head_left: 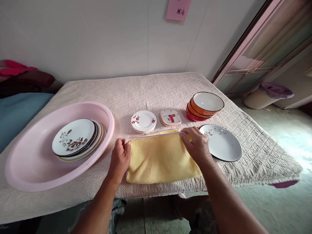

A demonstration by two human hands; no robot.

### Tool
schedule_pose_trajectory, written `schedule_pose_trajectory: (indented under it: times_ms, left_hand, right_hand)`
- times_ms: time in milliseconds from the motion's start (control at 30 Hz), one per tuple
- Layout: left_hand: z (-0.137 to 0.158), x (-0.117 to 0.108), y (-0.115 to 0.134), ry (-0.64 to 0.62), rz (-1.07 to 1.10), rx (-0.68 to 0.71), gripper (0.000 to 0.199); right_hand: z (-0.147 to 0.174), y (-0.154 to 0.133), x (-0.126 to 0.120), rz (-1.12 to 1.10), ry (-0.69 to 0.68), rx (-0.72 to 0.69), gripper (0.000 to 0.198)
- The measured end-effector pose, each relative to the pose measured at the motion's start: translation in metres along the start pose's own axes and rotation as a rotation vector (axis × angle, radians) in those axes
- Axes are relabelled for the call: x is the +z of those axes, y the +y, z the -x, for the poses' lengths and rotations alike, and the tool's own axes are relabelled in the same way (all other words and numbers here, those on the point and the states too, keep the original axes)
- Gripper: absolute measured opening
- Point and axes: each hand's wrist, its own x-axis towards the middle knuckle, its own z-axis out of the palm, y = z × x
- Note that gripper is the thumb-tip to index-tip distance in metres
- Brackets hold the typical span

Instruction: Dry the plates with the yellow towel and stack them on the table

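Observation:
A yellow cloth [163, 159] with a purple stitched edge is stretched between my hands at the table's front edge. My left hand [120, 159] is closed on its upper left corner, thumb on top. My right hand [197, 144] pinches the upper right part of the same edge. Just right of that hand lies an oval white plate [225, 144] with a dark rim and a flower pattern; the hand hides its left end. Beyond the cloth stand a small stack of round white plates [144, 121] with red flowers and some squarish small dishes [171, 117] with a red print.
A large pink basin [26, 152] at the left holds a stack of flowered plates [74, 136]. Several nested orange and red bowls [207, 104] stand at the back right. A pale quilted cloth [126, 87] covers the table, with a wall behind. A lined bin [264, 96] stands on the floor.

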Motion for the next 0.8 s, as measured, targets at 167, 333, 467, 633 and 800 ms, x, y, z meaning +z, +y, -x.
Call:
schedule_pose_trajectory:
  times_ms: [167, 333, 467, 633, 800]
  left_hand:
    - [-0.021, 0.014, -0.012, 0.01, -0.118, -0.091, 0.02]
    - [-0.029, 0.03, -0.024, -0.021, -0.276, -0.113, 0.013]
    - [-0.03, 0.031, -0.044, -0.084, -0.24, -0.103, 0.017]
    - [-0.015, 0.002, -0.052, -0.191, 0.037, -0.281, 0.039]
    - [0.013, -0.02, -0.019, -0.306, 0.343, -0.403, 0.065]
  right_hand:
    - [-0.017, 0.004, 0.033, 0.197, -0.086, -0.017, 0.018]
    - [-0.024, -0.009, 0.035, 0.372, -0.232, 0.05, 0.018]
    - [-0.013, -0.014, 0.018, 0.427, -0.214, 0.096, 0.031]
    - [0.009, -0.009, 0.005, 0.453, -0.313, 0.226, 0.043]
    - [0.02, -0.001, 0.005, 0.416, -0.372, 0.291, 0.042]
